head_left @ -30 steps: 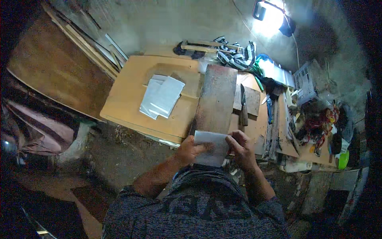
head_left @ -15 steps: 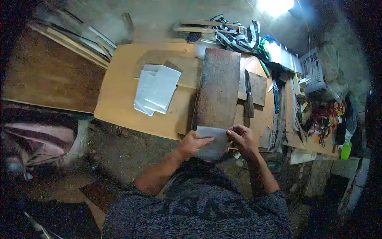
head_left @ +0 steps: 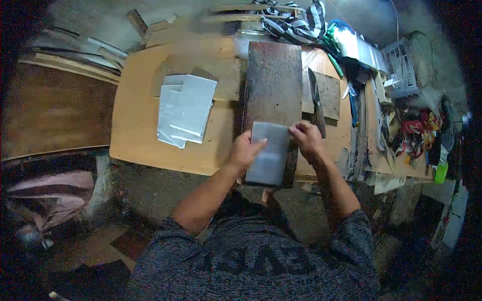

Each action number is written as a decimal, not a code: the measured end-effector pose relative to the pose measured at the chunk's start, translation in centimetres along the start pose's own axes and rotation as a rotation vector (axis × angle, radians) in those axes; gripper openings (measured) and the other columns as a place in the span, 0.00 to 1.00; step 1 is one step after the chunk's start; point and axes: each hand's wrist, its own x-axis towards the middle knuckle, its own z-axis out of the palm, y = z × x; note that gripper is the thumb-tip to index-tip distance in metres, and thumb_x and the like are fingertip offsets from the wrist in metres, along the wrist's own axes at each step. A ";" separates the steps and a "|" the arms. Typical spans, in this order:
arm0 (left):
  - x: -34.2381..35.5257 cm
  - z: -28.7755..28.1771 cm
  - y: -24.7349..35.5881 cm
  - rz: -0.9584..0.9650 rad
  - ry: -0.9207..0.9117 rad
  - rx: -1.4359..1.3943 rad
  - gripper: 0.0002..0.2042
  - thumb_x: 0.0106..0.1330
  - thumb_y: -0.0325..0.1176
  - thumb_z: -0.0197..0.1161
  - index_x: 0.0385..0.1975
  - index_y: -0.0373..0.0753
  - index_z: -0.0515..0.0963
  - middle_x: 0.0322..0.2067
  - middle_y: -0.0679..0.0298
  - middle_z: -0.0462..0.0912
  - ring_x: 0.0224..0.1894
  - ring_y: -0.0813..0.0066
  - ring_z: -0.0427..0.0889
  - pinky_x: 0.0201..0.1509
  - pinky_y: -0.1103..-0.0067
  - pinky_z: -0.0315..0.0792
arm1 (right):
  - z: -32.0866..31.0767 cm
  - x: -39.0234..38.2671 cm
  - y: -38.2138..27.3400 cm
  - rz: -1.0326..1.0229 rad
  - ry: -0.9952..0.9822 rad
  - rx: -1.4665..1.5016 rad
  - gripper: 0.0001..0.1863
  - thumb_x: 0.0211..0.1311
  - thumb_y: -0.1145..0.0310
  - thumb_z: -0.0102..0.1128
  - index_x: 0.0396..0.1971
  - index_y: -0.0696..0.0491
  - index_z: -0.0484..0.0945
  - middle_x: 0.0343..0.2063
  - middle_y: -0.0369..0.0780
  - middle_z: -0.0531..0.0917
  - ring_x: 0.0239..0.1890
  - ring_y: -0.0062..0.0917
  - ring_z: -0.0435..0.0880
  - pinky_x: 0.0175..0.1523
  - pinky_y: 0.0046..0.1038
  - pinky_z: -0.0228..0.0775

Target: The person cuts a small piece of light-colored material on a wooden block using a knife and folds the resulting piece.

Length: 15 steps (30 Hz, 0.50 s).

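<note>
A translucent whitish plastic sheet (head_left: pixel 267 163) lies over the near end of a dark, worn wooden board (head_left: pixel 274 80). My left hand (head_left: pixel 244 150) grips the sheet's left edge, thumb on top. At its upper right corner, my right hand (head_left: pixel 307 140) pinches the sheet between thumb and fingertips. Left of the board, several similar pale plastic sheets (head_left: pixel 188 108) are piled unevenly on the table. A large knife (head_left: pixel 316 95) with a dark blade and wooden handle rests just right of the board, its handle end near my right hand.
The orange-tan table (head_left: pixel 133 110) carries all this. At the right are blue-handled scissors (head_left: pixel 354 108), a white plastic basket (head_left: pixel 401 67) and tangled red and yellow scraps (head_left: pixel 419 133). A black-and-white striped bag (head_left: pixel 296 25) sits at the back. Wooden strips (head_left: pixel 70 67) lie at far left.
Both hands have moved forward with the plastic sheet, from the board's near edge to over its near end. The sheet now shows at fuller length. The view has shifted slightly.
</note>
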 end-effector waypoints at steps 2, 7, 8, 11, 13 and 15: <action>0.5 0.1 -0.6 0.266 0.154 -0.091 0.23 0.60 0.35 0.63 0.53 0.33 0.67 0.34 0.62 0.79 0.30 0.76 0.77 0.37 0.77 0.73 | 0.1 2.1 2.0 -0.037 0.084 0.006 0.12 0.57 0.66 0.58 0.28 0.62 0.78 0.20 0.39 0.80 0.23 0.19 0.76 0.30 0.26 0.68; -2.1 1.2 2.7 0.342 0.382 0.315 0.25 0.54 0.27 0.64 0.53 0.35 0.65 0.48 0.55 0.71 0.45 0.62 0.74 0.51 0.69 0.69 | 0.0 4.4 1.0 -0.023 0.142 -0.162 0.15 0.55 0.62 0.60 0.29 0.63 0.79 0.21 0.47 0.81 0.23 0.29 0.80 0.33 0.29 0.69; -2.3 1.5 2.8 0.571 0.467 0.619 0.24 0.52 0.25 0.63 0.51 0.35 0.67 0.49 0.53 0.69 0.49 0.58 0.72 0.55 0.67 0.66 | 0.0 4.6 1.1 -0.017 0.140 -0.165 0.15 0.55 0.62 0.60 0.29 0.63 0.79 0.21 0.47 0.81 0.23 0.29 0.80 0.33 0.29 0.69; -1.8 3.0 2.5 0.638 0.357 0.654 0.21 0.53 0.27 0.62 0.49 0.37 0.69 0.48 0.51 0.68 0.55 0.53 0.64 0.60 0.63 0.58 | 0.0 4.6 0.3 -0.113 0.176 -0.258 0.14 0.57 0.64 0.60 0.28 0.63 0.77 0.20 0.38 0.78 0.21 0.17 0.72 0.26 0.26 0.65; -1.4 4.1 3.2 0.713 0.318 0.829 0.20 0.53 0.30 0.61 0.48 0.38 0.70 0.48 0.52 0.68 0.56 0.52 0.63 0.61 0.63 0.57 | -0.2 4.6 -0.4 -0.052 0.139 -0.275 0.14 0.57 0.64 0.60 0.27 0.62 0.78 0.20 0.39 0.78 0.20 0.18 0.73 0.26 0.26 0.65; -0.5 4.8 2.7 0.721 0.321 0.879 0.20 0.54 0.31 0.61 0.48 0.38 0.70 0.49 0.53 0.68 0.56 0.52 0.63 0.61 0.62 0.57 | -0.4 5.4 0.8 -0.066 0.147 -0.295 0.15 0.56 0.63 0.60 0.27 0.62 0.78 0.20 0.40 0.79 0.21 0.20 0.74 0.28 0.26 0.66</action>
